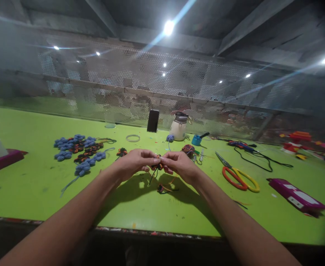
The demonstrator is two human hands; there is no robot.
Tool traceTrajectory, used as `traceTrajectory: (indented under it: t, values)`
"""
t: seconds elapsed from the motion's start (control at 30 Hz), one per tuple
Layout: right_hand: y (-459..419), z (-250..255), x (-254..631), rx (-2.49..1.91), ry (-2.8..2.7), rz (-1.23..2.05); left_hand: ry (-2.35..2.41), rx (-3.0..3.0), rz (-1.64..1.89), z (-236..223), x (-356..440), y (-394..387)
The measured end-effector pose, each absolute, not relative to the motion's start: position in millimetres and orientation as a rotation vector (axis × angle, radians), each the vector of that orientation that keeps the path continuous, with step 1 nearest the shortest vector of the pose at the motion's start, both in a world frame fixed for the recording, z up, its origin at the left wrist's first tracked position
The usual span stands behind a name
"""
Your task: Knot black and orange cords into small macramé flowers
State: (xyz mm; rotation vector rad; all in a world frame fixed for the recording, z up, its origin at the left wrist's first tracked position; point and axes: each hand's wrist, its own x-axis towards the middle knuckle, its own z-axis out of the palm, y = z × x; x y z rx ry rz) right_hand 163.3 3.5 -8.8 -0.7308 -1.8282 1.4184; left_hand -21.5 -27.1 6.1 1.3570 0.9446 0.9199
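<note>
Above the middle of the green table, my left hand (138, 161) and my right hand (179, 165) meet, each pinching a small black-and-orange crocheted piece (158, 166) between thumb and fingers. Dark yarn ends dangle below it; part of the piece is hidden by the fingertips. On the table just under my hands lies another small dark crocheted piece (160, 188) with orange yarn tails. A black-and-orange crocheted flower (122, 152) lies beyond my left wrist. Behind my right hand sits a ball of multicoloured yarn (188, 149).
Blue crocheted flowers (64, 144) cluster at left. Scissors (236, 176) with red and yellow handles lie at right, near a purple power strip (298, 196). A phone (153, 120), a jug (178, 127) and a blue pot (196, 139) stand along the back, before a perforated metal screen (118, 74).
</note>
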Motion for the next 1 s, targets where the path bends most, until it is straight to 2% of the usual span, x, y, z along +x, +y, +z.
traceTrajectory:
  t: [0.23, 0.43, 0.6, 0.77, 1.0]
  values:
    - [7, -4, 167, -0.996, -1.942, 1.126, 0.956, 1.215, 1.139, 9, -31, -19]
    - [4, 19, 189, -1.023, -2.671, 0.624, 0.936, 1.141, 1.373, 12, -42, -13]
    - [-8, 22, 184, -1.002, -2.910, 0.584, 0.967, 1.106, 1.415, 8, -41, -9]
    - [-10, 9, 170, -1.024, -2.993, 0.521, 0.958, 1.120, 1.310, 9, -34, -12]
    - [-9, 12, 172, -0.896, -2.825, 0.629, 0.962, 1.157, 1.169, 6, -26, -14]
